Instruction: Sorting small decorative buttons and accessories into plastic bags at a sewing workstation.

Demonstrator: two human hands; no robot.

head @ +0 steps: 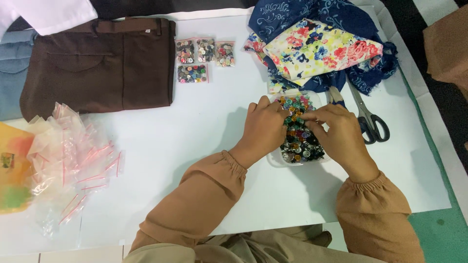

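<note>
A clear plastic tub (275, 160) full of small coloured buttons (297, 141) sits on the white table, right of centre. Both of my hands rest over it. My left hand (263, 129) covers the tub's left side, fingers curled down into the buttons. From the right, my right hand (336, 134) reaches in, its fingertips pinched together among the buttons near the left hand's fingertips. Whether either hand holds a button is hidden by the fingers.
Several small zip bags filled with buttons (204, 58) lie at the back. A heap of empty zip bags (73, 156) lies at left. Brown trousers (97, 63), floral and blue fabric (317, 44), and scissors (370, 119) surround the tub.
</note>
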